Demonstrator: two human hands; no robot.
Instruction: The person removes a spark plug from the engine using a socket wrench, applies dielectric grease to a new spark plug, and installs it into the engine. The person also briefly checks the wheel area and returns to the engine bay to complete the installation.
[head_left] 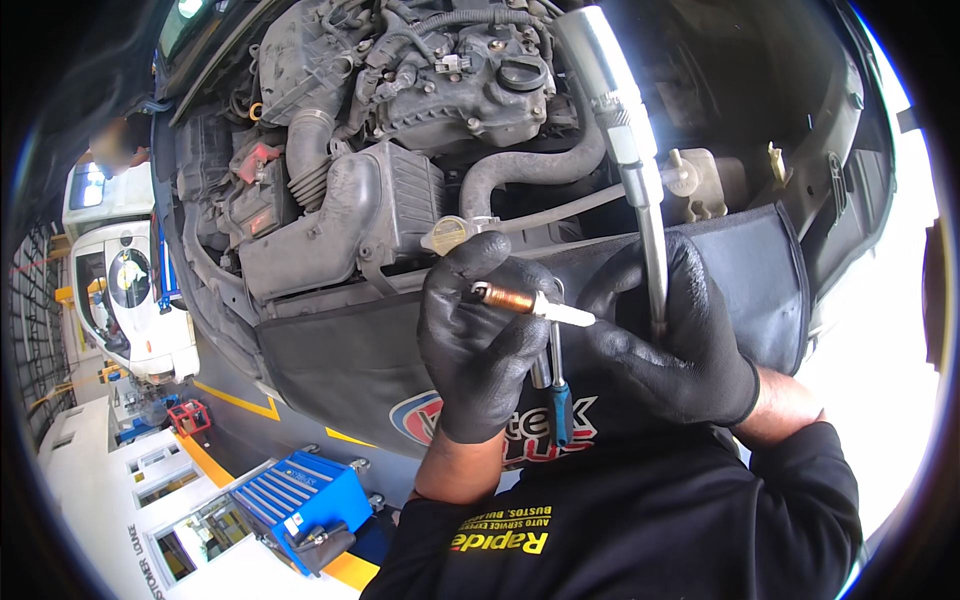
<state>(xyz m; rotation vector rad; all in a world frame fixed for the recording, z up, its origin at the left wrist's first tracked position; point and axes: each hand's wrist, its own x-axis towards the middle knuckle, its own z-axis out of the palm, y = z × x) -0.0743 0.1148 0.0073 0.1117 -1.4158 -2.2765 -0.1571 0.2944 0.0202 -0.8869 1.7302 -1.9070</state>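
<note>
My left hand [478, 345], in a black glove, holds a spark plug [515, 300] above the front edge of the engine bay. Its brownish metal end lies by my left fingers, and its white ceramic end points right, close to my right fingertips. My right hand [675, 335], also gloved, is closed round the lower shaft of a long chrome socket extension [648, 215]. A wide socket [600, 70] tops the extension, tilted up and away. Between my hands hangs a blue-handled ratchet [561, 405]; what supports it is hidden.
Beyond my hands lie the engine [460, 90], the air filter box [345, 210] and the radiator cap [448, 235]. A dark fender cover [340, 350] drapes over the car's front. A blue tool cart [300, 505] stands on the floor at lower left, and a white car [130, 300] farther left.
</note>
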